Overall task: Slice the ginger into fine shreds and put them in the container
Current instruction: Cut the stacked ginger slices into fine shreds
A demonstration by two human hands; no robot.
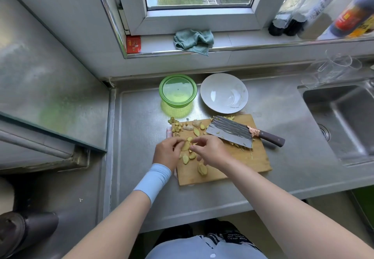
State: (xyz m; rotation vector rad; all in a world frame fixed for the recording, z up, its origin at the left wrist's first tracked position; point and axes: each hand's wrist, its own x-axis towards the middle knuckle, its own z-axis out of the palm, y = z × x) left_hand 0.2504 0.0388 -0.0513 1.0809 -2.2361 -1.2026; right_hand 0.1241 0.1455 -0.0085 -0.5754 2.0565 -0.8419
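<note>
Several ginger slices (186, 158) lie on the near-left part of the cutting board (249, 161), pale yellow and oval, some loose on the wood and some between the two hands. The left hand (167, 153) reaches in over the board's left edge; its fingers (179, 140) are curled and pinch a small stack of slices. The right hand (210, 153) meets it from the board's middle; its fingers (199, 141) are bent inward and nip a slice at the tips, touching the same stack. A light blue wristband (153, 179) circles the left wrist.

Unsliced ginger knobs (195, 124) and small offcuts sit at the board's far-left corner. A cleaver (230, 132) lies flat across the board's far-right part, with its handle pointing past the right edge. Ginger shreds (240, 146) show along the blade's edges.

The board rests on a steel desk (141, 137). A green translucent container (177, 90) stands on the desk just beyond the board's far-left corner. A white bowl (223, 92) stands beside the container, beyond the board's far edge. A sink (344, 121) is set into the desk to the right of the board. Farther beyond the board, a crumpled green cloth (194, 40) lies on the windowsill.
</note>
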